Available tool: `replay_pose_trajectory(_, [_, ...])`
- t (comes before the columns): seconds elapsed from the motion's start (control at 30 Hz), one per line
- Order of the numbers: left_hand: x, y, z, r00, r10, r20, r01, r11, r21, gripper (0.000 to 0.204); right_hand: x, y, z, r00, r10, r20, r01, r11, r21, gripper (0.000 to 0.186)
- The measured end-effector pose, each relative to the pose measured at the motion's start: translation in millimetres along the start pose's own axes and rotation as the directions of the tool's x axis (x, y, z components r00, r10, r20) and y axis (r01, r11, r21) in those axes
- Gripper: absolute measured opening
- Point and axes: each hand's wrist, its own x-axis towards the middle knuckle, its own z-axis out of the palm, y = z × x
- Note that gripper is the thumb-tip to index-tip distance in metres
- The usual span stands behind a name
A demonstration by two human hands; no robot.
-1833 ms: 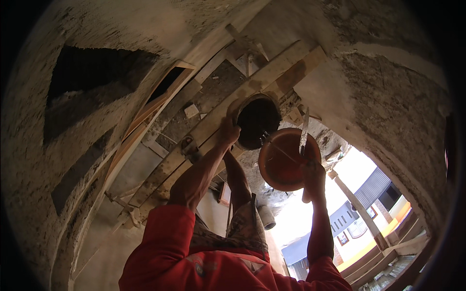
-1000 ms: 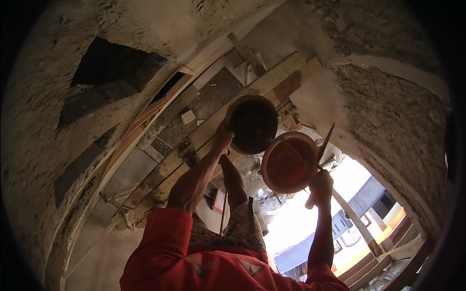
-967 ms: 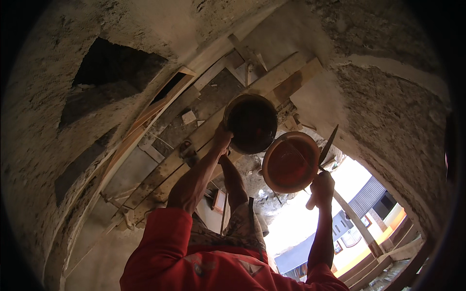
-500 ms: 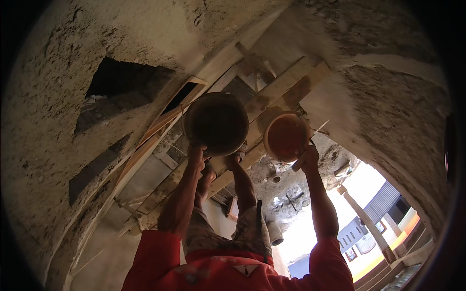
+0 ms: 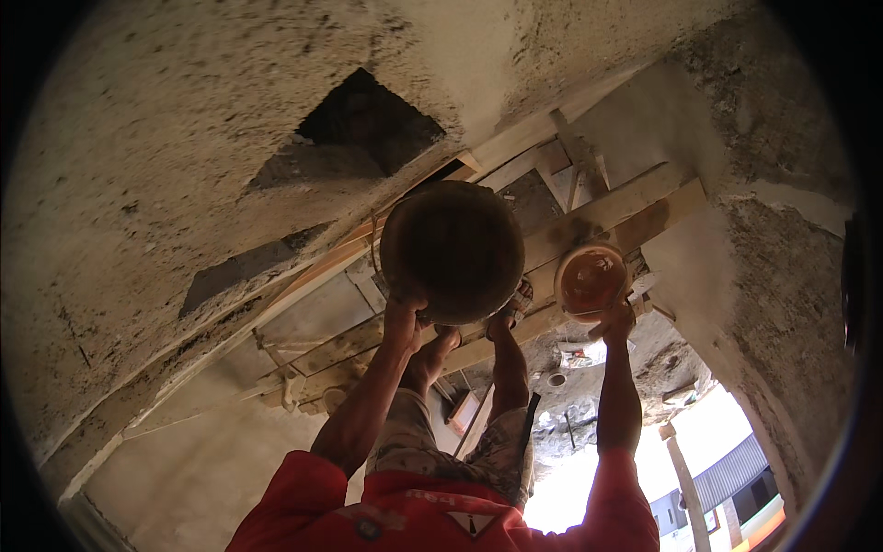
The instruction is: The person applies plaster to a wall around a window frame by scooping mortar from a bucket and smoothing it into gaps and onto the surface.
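Note:
My left hand (image 5: 405,320) is closed on a large dark bucket (image 5: 452,250), held up in front of me by its lower side. My right hand (image 5: 614,322) is closed on something at the near edge of a smaller reddish round pan (image 5: 593,279), right of the bucket. The long blade seen earlier beside that pan is hard to make out now. Below the bucket, my feet, one sandal (image 5: 520,296) showing, stand on pale wooden planks (image 5: 674,212).
Rough plastered wall (image 5: 166,202) with a dark triangular hole (image 5: 366,124) fills the upper left; another rough surface curves down the right. Scattered boards and rubble lie below. At lower right, a bright opening shows a pillar (image 5: 682,478) and corrugated sheeting (image 5: 731,469).
My left hand has raised the bucket toward me and leftward of the pan, so it looks larger. The pan looks smaller and farther off. The whole view has shifted, showing more wall above.

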Motion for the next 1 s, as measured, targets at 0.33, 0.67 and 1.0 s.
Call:
replay_pose_trajectory(0.33, [-125, 43, 17, 0.985, 0.111, -0.128, -0.093, 0.986, 0.141, 0.053, -71, -218, -401, 0.880, -0.239, 0.411, -0.080, 0.777, 0.624, 0.034])
replay_pose_trajectory(0.67, [-244, 110, 12, 0.901, 0.432, 0.036, -0.409, 0.819, 0.402, 0.062, -32, -400, -506, 0.777, -0.537, 0.328, 0.612, 0.767, -0.193, 0.043])
replay_pose_trajectory(1.0, [-279, 144, -4, 0.858, 0.507, 0.086, -0.493, 0.764, 0.416, 0.063, -4, -443, -562, 0.355, -0.457, 0.815, 0.903, 0.392, -0.173, 0.032])
